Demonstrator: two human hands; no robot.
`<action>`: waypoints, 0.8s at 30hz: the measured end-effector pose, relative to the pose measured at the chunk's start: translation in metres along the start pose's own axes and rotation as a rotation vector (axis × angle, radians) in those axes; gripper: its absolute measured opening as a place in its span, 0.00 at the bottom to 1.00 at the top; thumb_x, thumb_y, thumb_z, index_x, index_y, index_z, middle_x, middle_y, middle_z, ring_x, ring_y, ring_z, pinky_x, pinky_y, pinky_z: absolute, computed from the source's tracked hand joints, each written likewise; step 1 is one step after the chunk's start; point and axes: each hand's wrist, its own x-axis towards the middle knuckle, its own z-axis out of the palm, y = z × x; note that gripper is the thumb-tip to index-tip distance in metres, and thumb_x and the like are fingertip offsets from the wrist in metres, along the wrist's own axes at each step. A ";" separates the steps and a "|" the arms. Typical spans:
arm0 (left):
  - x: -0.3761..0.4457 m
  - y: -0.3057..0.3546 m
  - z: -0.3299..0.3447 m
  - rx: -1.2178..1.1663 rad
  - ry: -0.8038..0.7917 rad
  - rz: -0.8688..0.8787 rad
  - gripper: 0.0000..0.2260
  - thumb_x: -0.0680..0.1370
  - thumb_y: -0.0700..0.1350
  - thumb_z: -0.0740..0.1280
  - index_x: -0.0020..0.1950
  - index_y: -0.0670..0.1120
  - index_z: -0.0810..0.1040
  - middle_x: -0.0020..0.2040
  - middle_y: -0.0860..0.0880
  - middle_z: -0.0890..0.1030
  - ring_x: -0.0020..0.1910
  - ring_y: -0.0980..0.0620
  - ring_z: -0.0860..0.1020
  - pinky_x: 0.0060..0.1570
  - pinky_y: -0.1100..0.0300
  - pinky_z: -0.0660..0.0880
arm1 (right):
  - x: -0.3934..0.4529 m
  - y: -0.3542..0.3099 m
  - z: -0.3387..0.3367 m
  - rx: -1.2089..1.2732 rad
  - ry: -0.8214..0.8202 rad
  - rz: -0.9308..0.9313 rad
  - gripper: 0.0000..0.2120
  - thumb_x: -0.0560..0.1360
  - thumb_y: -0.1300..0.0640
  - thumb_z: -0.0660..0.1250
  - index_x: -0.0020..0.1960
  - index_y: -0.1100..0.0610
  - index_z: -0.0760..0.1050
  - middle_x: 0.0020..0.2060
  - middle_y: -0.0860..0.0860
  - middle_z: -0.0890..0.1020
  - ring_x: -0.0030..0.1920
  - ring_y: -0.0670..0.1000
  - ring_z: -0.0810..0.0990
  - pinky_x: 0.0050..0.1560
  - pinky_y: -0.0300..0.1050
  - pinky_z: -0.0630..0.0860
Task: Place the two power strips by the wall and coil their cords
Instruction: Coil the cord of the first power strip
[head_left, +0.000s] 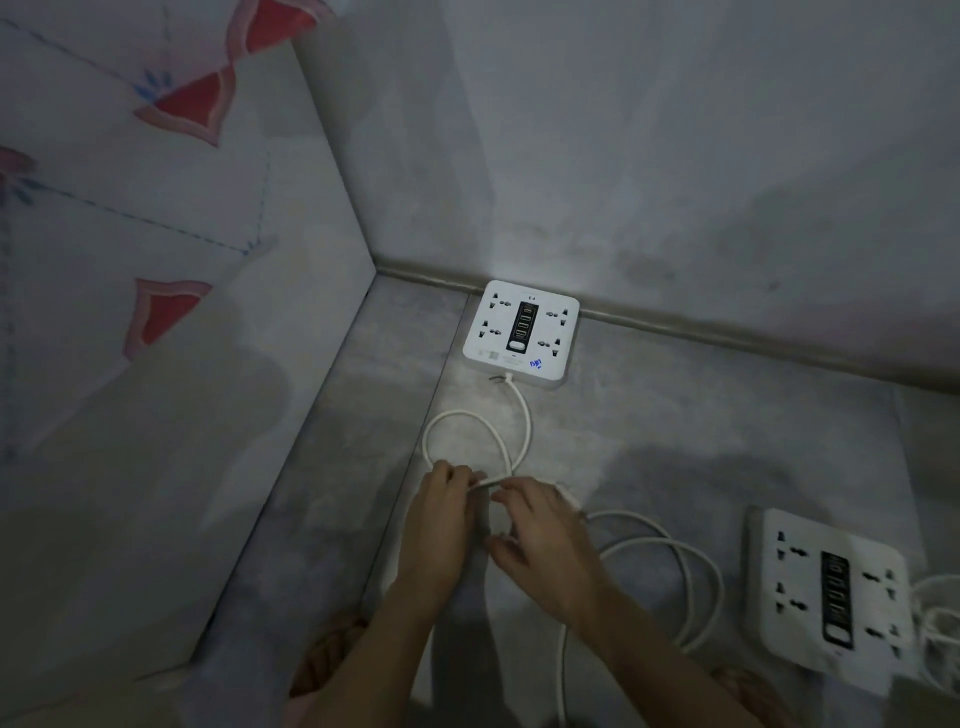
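Observation:
A square white power strip (521, 332) lies flat on the floor against the grey wall, lit by a bright patch. Its white cord (525, 421) runs toward me and forms a loop (441, 421) on the floor. My left hand (441, 514) pinches the cord where the loop crosses. My right hand (540, 530) holds the same cord just to the right, fingers curled around it. More of the cord (691, 571) lies in loose curves at the right. A second white power strip (831, 597) rests on the floor at the lower right, with its own cord (940, 618) bunched beside it.
A mattress side with a red and blue patterned sheet (156, 312) stands along the left. The grey wall (675, 156) and its skirting (727, 332) close off the back. Grey tiled floor (727, 431) lies between the two strips.

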 end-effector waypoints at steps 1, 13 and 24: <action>0.003 0.000 -0.003 -0.024 0.012 -0.014 0.04 0.79 0.41 0.65 0.50 0.42 0.78 0.48 0.43 0.77 0.48 0.45 0.77 0.50 0.48 0.74 | 0.002 -0.001 -0.001 -0.005 -0.033 -0.044 0.19 0.72 0.54 0.64 0.60 0.60 0.76 0.57 0.56 0.80 0.59 0.57 0.78 0.62 0.50 0.73; 0.016 0.030 -0.061 -0.471 0.088 -0.176 0.02 0.75 0.34 0.67 0.45 0.39 0.79 0.42 0.41 0.81 0.40 0.47 0.78 0.41 0.57 0.73 | 0.024 -0.024 -0.031 0.579 0.232 0.350 0.09 0.78 0.62 0.62 0.53 0.61 0.79 0.48 0.53 0.82 0.51 0.52 0.80 0.47 0.30 0.67; 0.000 0.094 -0.136 -0.849 -0.203 -0.226 0.02 0.75 0.34 0.66 0.47 0.39 0.75 0.34 0.46 0.84 0.24 0.53 0.77 0.24 0.64 0.71 | 0.036 -0.050 -0.129 0.582 0.117 0.231 0.18 0.78 0.63 0.63 0.67 0.58 0.72 0.55 0.60 0.80 0.55 0.59 0.80 0.59 0.52 0.75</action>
